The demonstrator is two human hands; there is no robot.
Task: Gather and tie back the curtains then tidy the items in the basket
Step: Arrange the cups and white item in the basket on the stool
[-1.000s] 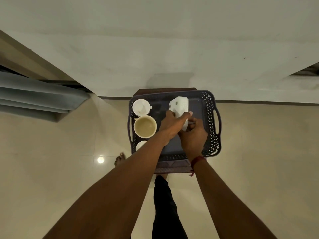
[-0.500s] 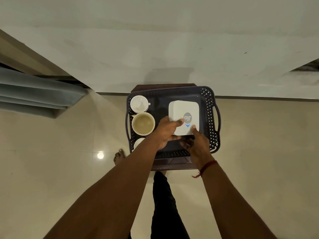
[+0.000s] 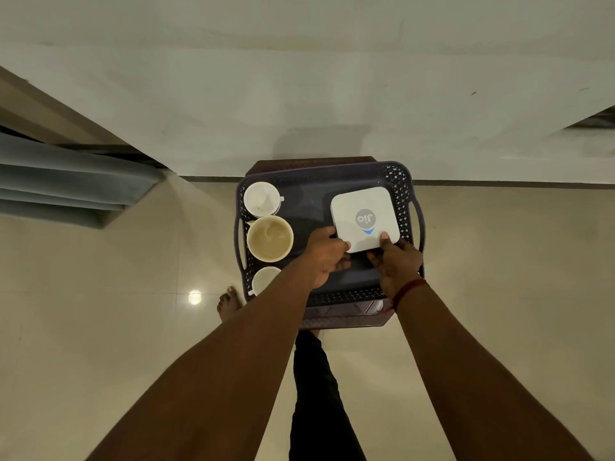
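Observation:
A dark perforated plastic basket (image 3: 402, 191) with side handles rests on a small brown stool (image 3: 346, 316) against the wall. A flat white square box (image 3: 364, 219) with a grey round logo lies in the basket's right half. My left hand (image 3: 324, 254) grips its near left corner and my right hand (image 3: 396, 261) grips its near right edge. Along the basket's left side stand a white cup (image 3: 262, 198), a larger cream cup (image 3: 269, 238) and a third cup (image 3: 264, 279), partly hidden by my left forearm. Grey curtains (image 3: 66, 188) hang at the far left.
Beige tiled floor surrounds the stool, with a light reflection (image 3: 194, 297) at the left. My bare foot (image 3: 228, 302) and dark trouser leg (image 3: 319, 394) are just in front of the stool. A pale wall runs behind the basket.
The white box went from tilted upright in both hands to lying flat, then shifted toward the basket's right side. Both hands moved right with it.

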